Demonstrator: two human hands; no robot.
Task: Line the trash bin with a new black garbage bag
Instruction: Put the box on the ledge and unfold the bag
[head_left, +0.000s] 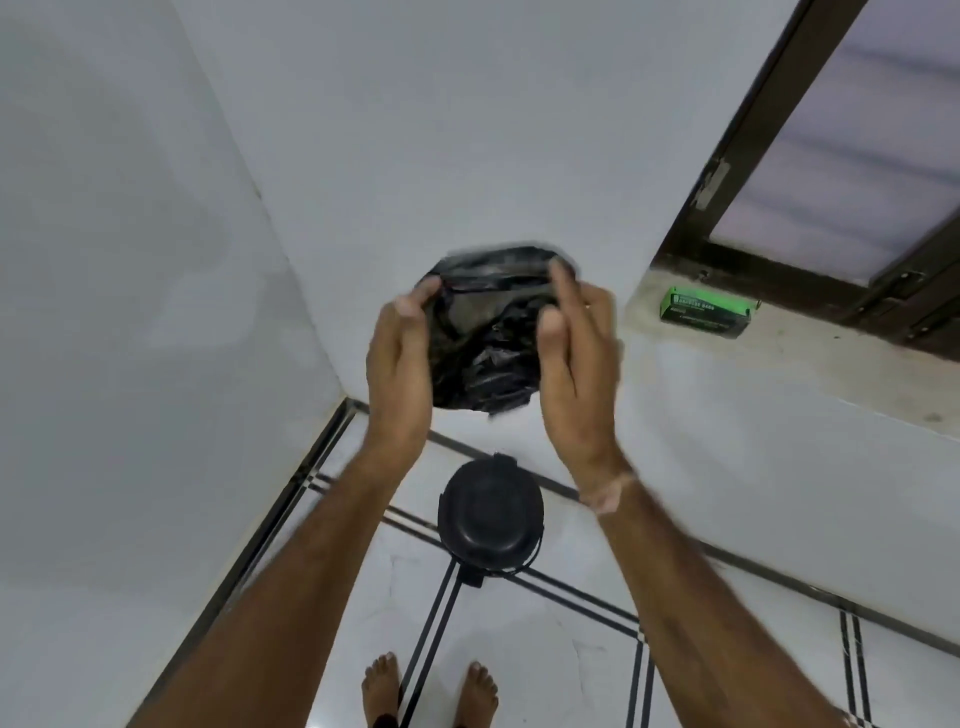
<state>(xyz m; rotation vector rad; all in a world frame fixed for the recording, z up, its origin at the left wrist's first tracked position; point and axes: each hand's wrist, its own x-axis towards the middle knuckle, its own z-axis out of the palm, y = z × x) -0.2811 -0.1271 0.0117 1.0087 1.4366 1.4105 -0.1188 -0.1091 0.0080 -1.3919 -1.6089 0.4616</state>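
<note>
Walls meet in a corner to the left of the trash bin (490, 512), which stands on the tiled floor (571, 665) below your raised hands with its lid shut. Your left hand (399, 358) is up above the bin, thumb and fingertips pinching one side of the black garbage bag (483, 358) near its top edge. The bag hangs crumpled between both hands, directly above the bin and well clear of it; its mouth looks only partly parted, so you seem to be working the two layers apart to open it before it can go in. Your right hand (576, 364) is on the other side of the bag, fingers extended and close together, the fingertips at the bag's upper rim; motion blur makes it hard to tell whether they truly grip the film or only brush it. Holding it high like this probably lets the bag drop open under its own weight. To the right of the bin and higher, a green box (706, 312) marked as garbage bags rests on the window ledge (779, 358). The bin lid has yet to be lifted.
</note>
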